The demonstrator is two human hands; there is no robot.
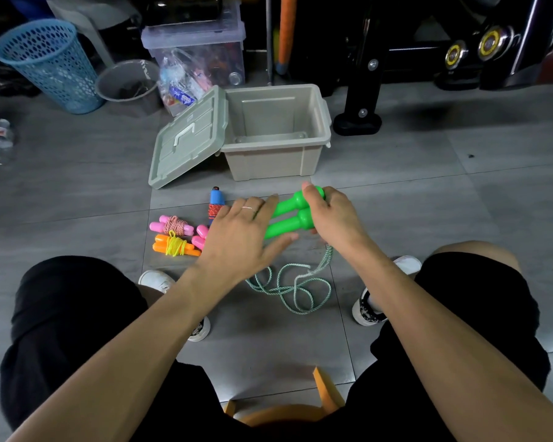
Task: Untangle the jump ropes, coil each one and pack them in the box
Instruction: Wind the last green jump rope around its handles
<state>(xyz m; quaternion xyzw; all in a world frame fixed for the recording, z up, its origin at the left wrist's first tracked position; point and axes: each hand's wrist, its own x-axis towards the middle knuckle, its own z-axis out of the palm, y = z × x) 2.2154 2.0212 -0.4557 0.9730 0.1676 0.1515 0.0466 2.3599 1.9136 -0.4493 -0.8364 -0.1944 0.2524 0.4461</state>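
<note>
Two green handles, perhaps four ropes

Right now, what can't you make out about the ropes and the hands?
- Blue-handled rope, head view: left hand covers its near end.
- Second pink-handled rope: mostly behind the left hand.
- Green handles: right hand hides their far ends.
- Left hand: motion-blurred; contact unclear.

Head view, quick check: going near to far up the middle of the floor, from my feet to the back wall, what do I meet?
Loose green-white cord → green handles held by the right hand → open beige box → clear lidded bin.
</note>
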